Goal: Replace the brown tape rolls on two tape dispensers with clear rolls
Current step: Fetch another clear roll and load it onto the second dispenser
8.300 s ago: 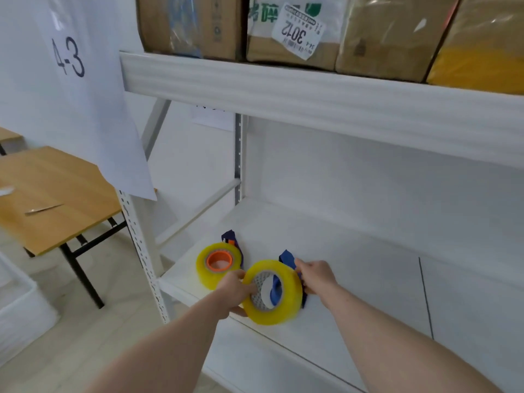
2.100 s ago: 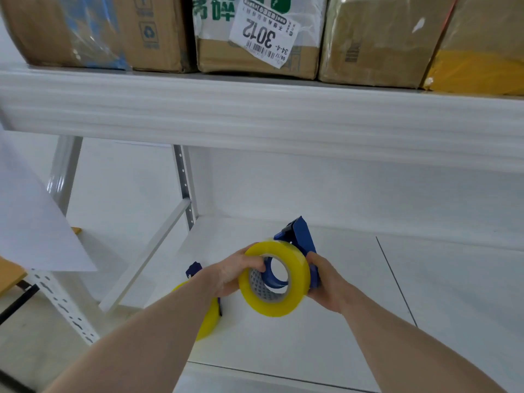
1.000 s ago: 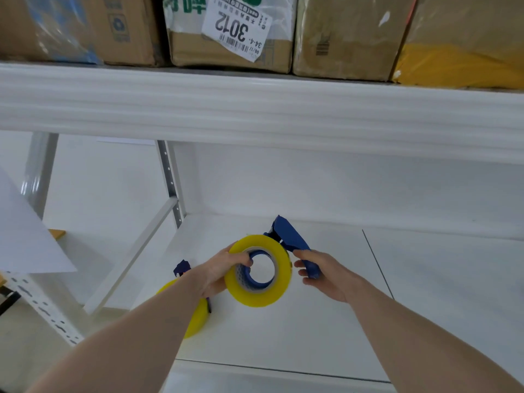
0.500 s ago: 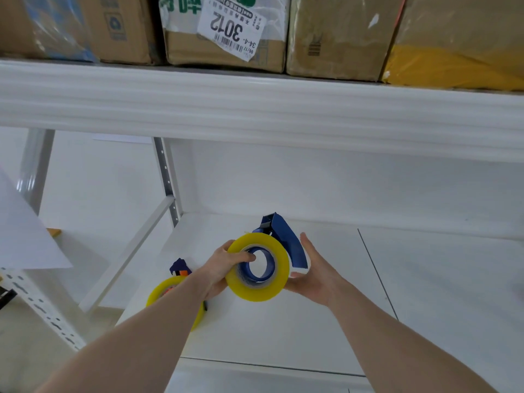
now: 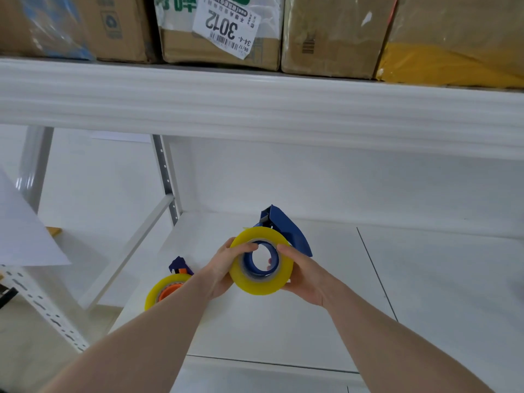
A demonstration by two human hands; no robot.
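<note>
Now left hand (image 5: 219,272) and right hand (image 5: 304,275) grip the tape roll (image 5: 259,265) between them.

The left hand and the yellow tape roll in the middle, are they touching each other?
Touching. In the head view the left hand grips the yellow tape roll, its fingers curled over the roll's left edge with no gap.

A translucent yellow tape roll (image 5: 259,282) is seen round a blue plastic dispenser (image 5: 286,232); a second yellow roll (image 5: 161,290) shows an orange core. White metal shelving (image 5: 255,109) is topped by brown cardboard boxes (image 5: 331,35).
</note>
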